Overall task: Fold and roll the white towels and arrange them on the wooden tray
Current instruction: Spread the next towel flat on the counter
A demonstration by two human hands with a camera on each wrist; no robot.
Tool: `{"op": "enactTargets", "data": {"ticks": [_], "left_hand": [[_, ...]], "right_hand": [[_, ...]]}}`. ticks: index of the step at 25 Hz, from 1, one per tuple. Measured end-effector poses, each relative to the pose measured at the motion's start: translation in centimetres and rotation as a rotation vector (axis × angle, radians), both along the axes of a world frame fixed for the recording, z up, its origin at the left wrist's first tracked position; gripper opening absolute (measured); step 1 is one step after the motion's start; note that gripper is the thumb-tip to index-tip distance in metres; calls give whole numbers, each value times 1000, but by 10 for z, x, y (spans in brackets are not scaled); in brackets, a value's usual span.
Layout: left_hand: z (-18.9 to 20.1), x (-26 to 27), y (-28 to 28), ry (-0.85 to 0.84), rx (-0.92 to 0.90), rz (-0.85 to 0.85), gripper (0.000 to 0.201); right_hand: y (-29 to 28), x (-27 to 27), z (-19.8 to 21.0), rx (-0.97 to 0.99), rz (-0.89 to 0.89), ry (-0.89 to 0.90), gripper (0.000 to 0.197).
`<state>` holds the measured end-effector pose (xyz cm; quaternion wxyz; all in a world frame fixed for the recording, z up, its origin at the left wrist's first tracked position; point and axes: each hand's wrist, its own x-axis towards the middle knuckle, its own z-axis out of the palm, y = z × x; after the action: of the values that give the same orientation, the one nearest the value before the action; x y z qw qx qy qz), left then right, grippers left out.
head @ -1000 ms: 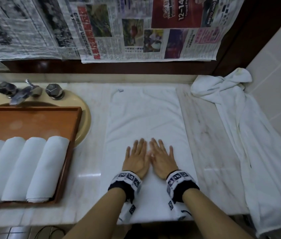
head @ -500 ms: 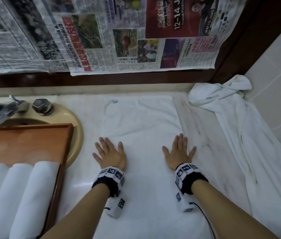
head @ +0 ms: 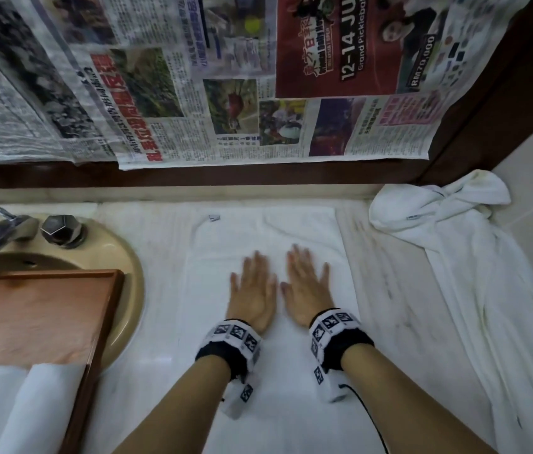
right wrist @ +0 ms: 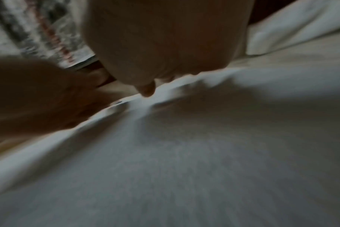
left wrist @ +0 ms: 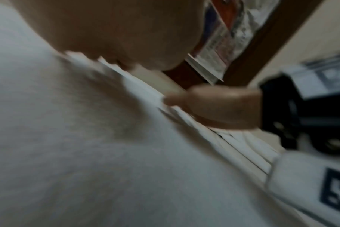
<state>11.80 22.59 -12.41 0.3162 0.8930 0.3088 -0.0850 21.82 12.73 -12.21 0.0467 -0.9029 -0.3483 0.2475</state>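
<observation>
Towel (head: pixel 268 244) for this round is lying flat on the bench (head: pixel 389 290), between the sink (head: pixel 127 257) on the left and a loose heap of white cloth (head: pixel 455 257) on the right. I am pressing my left hand (head: pixel 252 293) and my right hand (head: pixel 307 290) on its middle, side by side and almost touching, fingers straight and spread, holding nothing. Both wrist views are blurred, showing only palm over white pile. I am judging this as the smoothing step before rolling. To do it well, I should be keeping the palms flat with even weight, and sweeping from the centre out to the side edges so creases are leaving the cloth and not bunching. The edges should be staying square. The towel's long axis is running near to far, its far short end, with a small tag (head: pixel 214 218), pointing at the back wall. The wooden tray (head: pixel 101 322) is sitting over the sink at the left, with rolled towels (head: pixel 39 404) lying at its near end.
</observation>
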Motion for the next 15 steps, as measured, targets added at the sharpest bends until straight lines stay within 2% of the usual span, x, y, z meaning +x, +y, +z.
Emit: {"op": "enactTargets", "data": {"ticks": [1, 2, 5, 6, 7, 9, 10, 11, 14, 15], "left_hand": [[-3, 7, -2, -21, -16, -69, 57], [-8, 9, 8, -15, -3, -29, 56], [-16, 5, 55, 153, 97, 431, 63], [-11, 8, 58, 168, 62, 465, 65], [-5, 18, 51, 97, 9, 375, 64], [-3, 41, 28, -23, -40, 54, 59], [-7, 46, 27, -42, -49, -29, 57], [-11, 45, 36, -30, -27, -3, 57], [-12, 32, 80, 119, 53, 463, 62], [-5, 34, 85, 122, 26, 484, 63]], "right_hand": [[4, 1, -3, 23, 92, 30, 63], [1, 9, -6, 20, 87, 46, 62], [-12, 45, -6, -130, -235, 6, 68], [-8, 48, -2, -144, -264, 9, 69], [3, 45, 2, -83, -203, 15, 68], [25, 37, 2, 36, 59, 40, 63], [27, 39, -2, 54, 145, 54, 62], [21, 47, -6, 43, 149, 46, 62], [0, 78, -8, -119, -165, -11, 67], [4, 82, -3, -131, -211, 0, 68]]}}
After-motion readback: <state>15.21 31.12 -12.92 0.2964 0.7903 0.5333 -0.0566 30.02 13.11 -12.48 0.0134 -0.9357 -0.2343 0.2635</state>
